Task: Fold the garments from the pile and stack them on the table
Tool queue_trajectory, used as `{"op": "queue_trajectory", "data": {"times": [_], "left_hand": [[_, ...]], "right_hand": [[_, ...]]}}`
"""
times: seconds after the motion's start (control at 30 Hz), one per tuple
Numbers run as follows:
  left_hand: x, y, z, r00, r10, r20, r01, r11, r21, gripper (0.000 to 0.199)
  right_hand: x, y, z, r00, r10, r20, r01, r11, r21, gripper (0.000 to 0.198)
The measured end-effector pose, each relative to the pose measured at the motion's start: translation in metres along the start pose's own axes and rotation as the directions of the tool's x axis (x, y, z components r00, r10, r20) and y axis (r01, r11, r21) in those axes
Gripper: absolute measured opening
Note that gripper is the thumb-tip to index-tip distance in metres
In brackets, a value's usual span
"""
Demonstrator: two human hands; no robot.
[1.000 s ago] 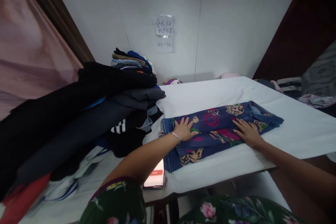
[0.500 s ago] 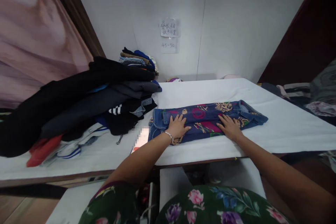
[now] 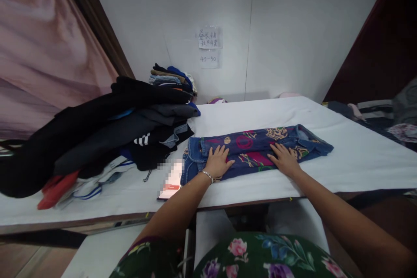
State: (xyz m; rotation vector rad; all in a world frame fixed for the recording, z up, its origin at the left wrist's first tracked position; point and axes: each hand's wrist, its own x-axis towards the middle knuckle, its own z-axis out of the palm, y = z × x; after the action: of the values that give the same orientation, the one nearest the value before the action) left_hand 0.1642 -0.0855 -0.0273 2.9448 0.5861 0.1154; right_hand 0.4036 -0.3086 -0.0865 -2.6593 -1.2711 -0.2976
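Left grip (image 3: pixel 218 162): slid slightly bodyward, spread flat
Right grip (image 3: pixel 284 159): likewise spread flat
Patterned garment (image 3: pixel 250 152): press evenly, smooth outward

garment (image 3: pixel 252 150) partly covered, phone (image 3: pixel 172 182) pixelated, curtain (image 3: pixel 48 52) cropped

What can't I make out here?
All in the head view:
Patches of the printed blue denim garment: covered by the bare left hand and bare right hand.
Part of the bright rectangular screen: masked by pixel blocks.
Lower clothes in the dark fabric heap: buried under upper ones.
Pale patterned cloth: cut off by right edge.
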Motion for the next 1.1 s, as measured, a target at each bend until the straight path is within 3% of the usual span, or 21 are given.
{"op": "queue_trajectory", "data": {"times": [0.13, 0.3, 0.43, 0.53, 0.6, 0.67, 0.87, 1.1], "left_hand": [[0.0, -0.001, 0.002, 1.0, 0.003, -0.011, -0.003, 1.0, -0.003, 0.063], [0.002, -0.002, 0.001, 1.0, 0.01, -0.012, -0.01, 1.0, -0.01, 0.064], [-0.003, 0.005, -0.007, 0.999, -0.022, 0.027, 0.023, 0.999, -0.033, 0.07], [-0.016, 0.017, -0.008, 0.999, 0.022, 0.028, -0.02, 0.998, -0.061, 0.08], [-0.026, 0.023, -0.005, 0.995, 0.083, 0.055, -0.079, 0.995, -0.067, 0.083], [-0.032, 0.026, -0.001, 0.991, 0.113, 0.072, -0.109, 0.992, -0.06, 0.082], [-0.048, 0.016, -0.009, 0.994, 0.086, 0.068, -0.086, 0.996, -0.003, 0.068], [-0.064, 0.001, -0.018, 0.996, -0.026, 0.088, 0.017, 0.994, 0.107, 0.062]], "right_hand": [[0.001, 0.002, -0.001, 1.0, 0.021, 0.005, -0.021, 0.998, 0.051, 0.058], [0.002, -0.004, -0.018, 0.999, 0.039, 0.022, -0.041, 0.988, 0.148, 0.063], [0.0, -0.024, -0.03, 0.99, -0.134, -0.038, 0.139, 0.971, 0.194, 0.062], [-0.003, -0.042, -0.031, 0.954, -0.289, 0.075, 0.266, 0.937, 0.227, 0.062], [-0.005, -0.047, -0.031, 0.929, -0.339, 0.147, 0.292, 0.918, 0.269, 0.062], [-0.006, -0.043, -0.035, 0.933, -0.329, 0.145, 0.271, 0.91, 0.314, 0.06], [-0.014, 0.018, -0.048, 0.962, -0.272, -0.039, 0.272, 0.925, 0.265, 0.059], [-0.032, 0.112, -0.036, 0.984, -0.179, -0.001, 0.177, 0.977, 0.119, 0.06]]}}
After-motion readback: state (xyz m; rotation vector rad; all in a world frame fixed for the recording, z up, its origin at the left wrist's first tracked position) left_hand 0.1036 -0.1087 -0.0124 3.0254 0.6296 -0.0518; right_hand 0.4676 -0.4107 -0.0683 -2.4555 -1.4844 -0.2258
